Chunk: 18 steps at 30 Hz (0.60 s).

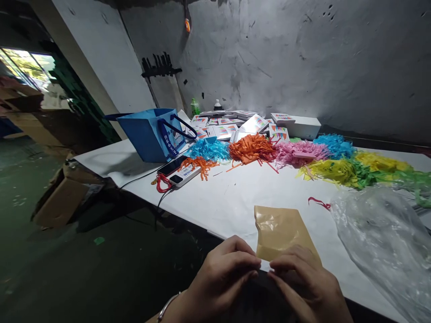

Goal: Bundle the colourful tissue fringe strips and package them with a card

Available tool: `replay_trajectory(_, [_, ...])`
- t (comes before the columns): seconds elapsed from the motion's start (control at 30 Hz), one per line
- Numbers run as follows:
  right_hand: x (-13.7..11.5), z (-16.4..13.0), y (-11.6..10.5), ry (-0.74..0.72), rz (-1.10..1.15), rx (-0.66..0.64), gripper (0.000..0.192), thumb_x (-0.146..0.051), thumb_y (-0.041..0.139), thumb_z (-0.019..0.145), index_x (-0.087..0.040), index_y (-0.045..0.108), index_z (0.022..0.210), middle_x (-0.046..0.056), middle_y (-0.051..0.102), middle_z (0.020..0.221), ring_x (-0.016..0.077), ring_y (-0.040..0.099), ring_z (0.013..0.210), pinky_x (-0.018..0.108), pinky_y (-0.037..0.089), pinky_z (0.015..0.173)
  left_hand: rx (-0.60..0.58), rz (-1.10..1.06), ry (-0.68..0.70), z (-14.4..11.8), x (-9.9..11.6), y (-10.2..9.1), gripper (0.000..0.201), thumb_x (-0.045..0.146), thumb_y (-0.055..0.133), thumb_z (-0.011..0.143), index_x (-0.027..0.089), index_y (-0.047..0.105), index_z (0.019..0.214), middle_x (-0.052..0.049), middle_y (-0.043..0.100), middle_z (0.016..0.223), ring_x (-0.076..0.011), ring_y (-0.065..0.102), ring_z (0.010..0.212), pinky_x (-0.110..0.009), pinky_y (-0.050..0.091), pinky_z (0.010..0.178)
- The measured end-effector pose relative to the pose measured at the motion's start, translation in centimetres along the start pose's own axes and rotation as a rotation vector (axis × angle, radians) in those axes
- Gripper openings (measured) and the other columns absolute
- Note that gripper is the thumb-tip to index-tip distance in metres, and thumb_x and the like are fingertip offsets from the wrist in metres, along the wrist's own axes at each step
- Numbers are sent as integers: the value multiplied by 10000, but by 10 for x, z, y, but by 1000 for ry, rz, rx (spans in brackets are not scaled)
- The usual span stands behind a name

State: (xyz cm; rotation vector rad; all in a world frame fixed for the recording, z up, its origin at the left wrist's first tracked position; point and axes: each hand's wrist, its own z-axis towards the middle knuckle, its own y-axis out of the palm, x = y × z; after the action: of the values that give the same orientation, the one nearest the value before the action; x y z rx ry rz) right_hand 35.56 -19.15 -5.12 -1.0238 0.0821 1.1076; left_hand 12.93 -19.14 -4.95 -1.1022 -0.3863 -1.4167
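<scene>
A tan envelope (281, 233) lies flat at the near edge of the white surface (235, 197), its near end pinched by both hands. The left hand (222, 273) and the right hand (303, 278) are curled, fingers (245, 262) meeting at the envelope's lower edge. Judged step: opening or sealing that end. A steady two-sided grip would be needed next. Beyond are seen tissue fringe piles (252, 150), small boxes (229, 125), a blue bag (151, 132), and clear plastic (387, 242).
</scene>
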Motion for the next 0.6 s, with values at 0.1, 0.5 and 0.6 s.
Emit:
replay_trajectory(0.1, [0, -5, 6, -23, -97, 78, 132, -180, 623, 937, -252, 604, 1046, 27, 663, 904, 182, 650, 853, 265, 573, 727, 6, 2, 9, 1, -1, 0, 247, 89, 618, 897, 212, 696, 1097, -78, 663, 938, -178, 679, 839, -248, 569, 724])
replay_trajectory(0.5, [-8, -14, 25, -127, -190, 217, 345, -82, 518, 962, -221, 620, 1260, 14, 567, 757, 173, 571, 714, 367, 431, 747, 15, -32, 18, -1, -10, 5, 372, 95, 597, 903, 254, 647, 1236, -66, 617, 943, -156, 666, 784, -228, 561, 672])
replay_trajectory(0.6, [-5, -9, 20, -134, -239, 179, 264, -73, 600, 931, -197, 660, 1156, 1, 552, 740, 155, 564, 702, 349, 430, 757, 22, -56, -15, -3, -13, 8, 351, 110, 608, 908, 257, 652, 1225, -64, 624, 951, -148, 676, 769, -213, 560, 656])
